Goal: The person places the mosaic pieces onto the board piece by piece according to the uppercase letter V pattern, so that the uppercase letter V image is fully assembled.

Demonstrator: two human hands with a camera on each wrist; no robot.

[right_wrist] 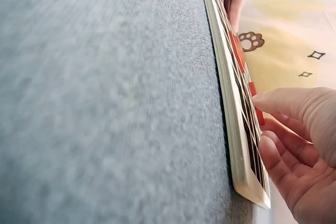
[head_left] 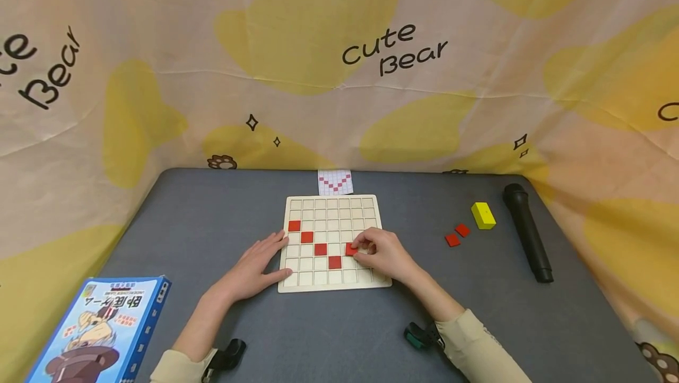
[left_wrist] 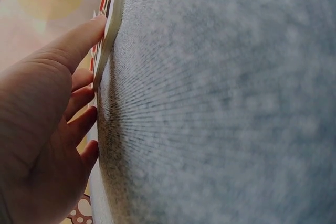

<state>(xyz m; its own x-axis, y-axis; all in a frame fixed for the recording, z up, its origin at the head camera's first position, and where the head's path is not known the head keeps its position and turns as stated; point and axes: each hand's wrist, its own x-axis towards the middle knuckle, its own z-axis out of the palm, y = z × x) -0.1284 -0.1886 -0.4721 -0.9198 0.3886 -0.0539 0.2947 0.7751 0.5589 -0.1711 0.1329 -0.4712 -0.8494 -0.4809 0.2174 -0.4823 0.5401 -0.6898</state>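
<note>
A pale wooden grid board [head_left: 339, 211] lies flat on the dark grey table. Several red square tiles [head_left: 320, 249] sit in its cells, stepping diagonally down from the left. My right hand [head_left: 389, 256] pinches another red tile [head_left: 350, 249] between thumb and fingers, at a cell one column right of the lowest tile and one row up. The right wrist view shows this pinched tile [right_wrist: 259, 113] tilted against the board's surface. With fingers extended, my left hand [head_left: 248, 272] rests along the board's left edge, thumb [left_wrist: 86, 34] and fingertips touching it.
Two loose red tiles [head_left: 457, 235] lie right of the board, near a yellow block [head_left: 483, 215] and a black microphone [head_left: 527, 233]. A paper with a V pattern [head_left: 335, 182] lies behind the board. A blue box [head_left: 101, 330] is at front left.
</note>
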